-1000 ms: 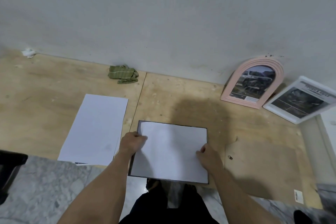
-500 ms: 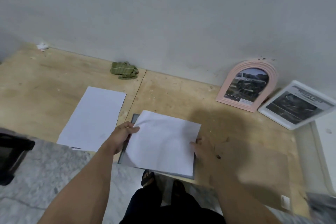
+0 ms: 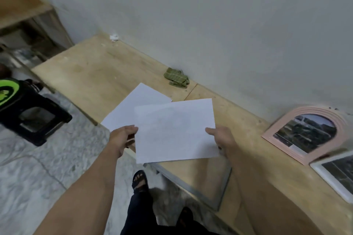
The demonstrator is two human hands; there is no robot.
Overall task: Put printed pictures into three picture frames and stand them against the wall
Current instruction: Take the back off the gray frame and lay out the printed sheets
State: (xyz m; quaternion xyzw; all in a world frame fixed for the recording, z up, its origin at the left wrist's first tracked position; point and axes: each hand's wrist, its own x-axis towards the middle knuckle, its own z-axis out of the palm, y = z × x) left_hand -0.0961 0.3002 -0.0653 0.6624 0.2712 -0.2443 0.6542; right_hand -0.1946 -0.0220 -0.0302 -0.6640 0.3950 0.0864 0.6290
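- Currently both hands hold one white sheet (image 3: 174,131) up over the wooden surface (image 3: 91,74): left hand (image 3: 122,139) grip pinched on its left edge, right hand (image 3: 222,140) grip pinched on its right edge.
- Grey frame (image 3: 224,181) lies flat below the sheet, at the surface's near edge.
- Second sheet (image 3: 133,107) lies flat behind.
- Pink arched frame (image 3: 303,135) and white frame (image 3: 332,175), both with pictures, lean on the wall (image 3: 210,25).
- Green cloth (image 3: 176,78) at the wall's base.

Blank-side-up white sheet (image 3: 174,131) lifted above the grey frame (image 3: 219,192).
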